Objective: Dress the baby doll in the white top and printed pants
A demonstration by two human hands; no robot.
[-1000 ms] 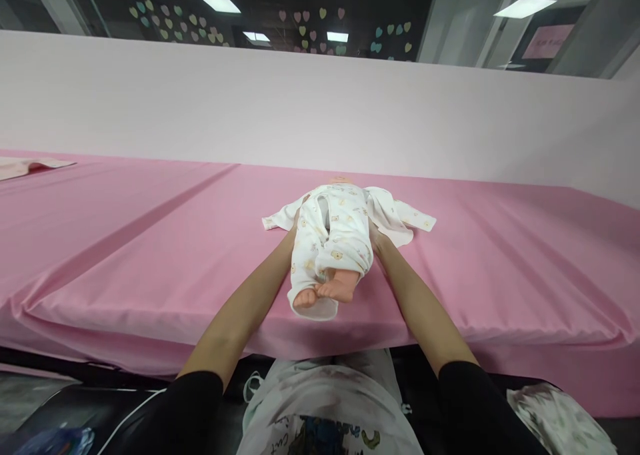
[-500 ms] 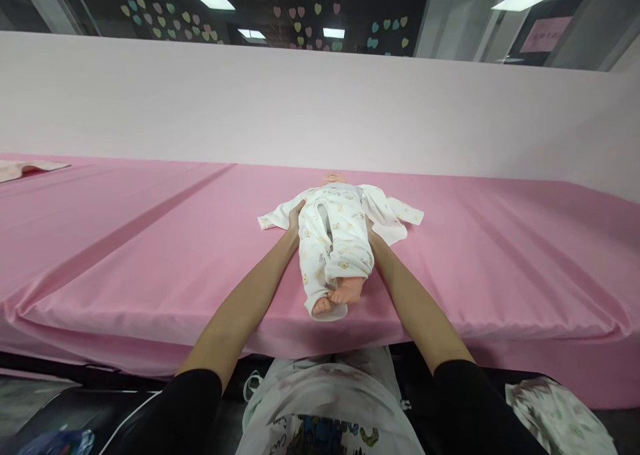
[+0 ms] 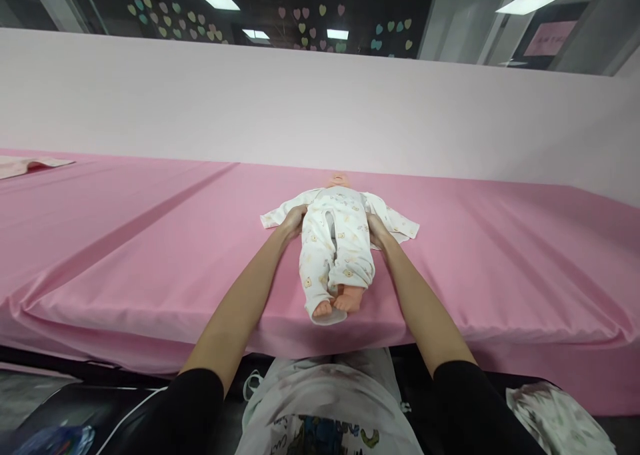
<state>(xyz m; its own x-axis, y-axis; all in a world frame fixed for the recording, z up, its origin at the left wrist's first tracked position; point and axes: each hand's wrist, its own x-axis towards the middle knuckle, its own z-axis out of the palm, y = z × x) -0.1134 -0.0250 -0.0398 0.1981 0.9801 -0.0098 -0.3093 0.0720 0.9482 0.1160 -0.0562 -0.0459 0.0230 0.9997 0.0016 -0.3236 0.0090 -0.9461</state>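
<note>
A baby doll (image 3: 349, 299) lies on its back, its head at the far side and bare feet towards me. It is dressed in a white long-sleeved baby top (image 3: 400, 223) and white printed baby trousers (image 3: 353, 242) with an open slit at the crotch. At the waist, my left hand (image 3: 295, 219) is closed on the left edge of the trousers, its fingertips partly hidden by cloth. My right hand (image 3: 378, 230) grips the trousers' other side, fingers mostly hidden too. Both sleeves spread outward, and the far leg ends show the doll's feet close together.
Pink sheeting covers the padded table (image 3: 150, 255), with a white wall (image 3: 300, 108) behind it. A pale folded cloth (image 3: 30, 164) lies at the far left. Down at the right is a crumpled patterned cloth (image 3: 560, 415); a dark seat (image 3: 65, 408) stands lower left.
The trousers' waist sits straighter and smoother over the doll's belly. My right hand has come more into view, and the top's right side has shifted inward. The view has tilted slightly.
</note>
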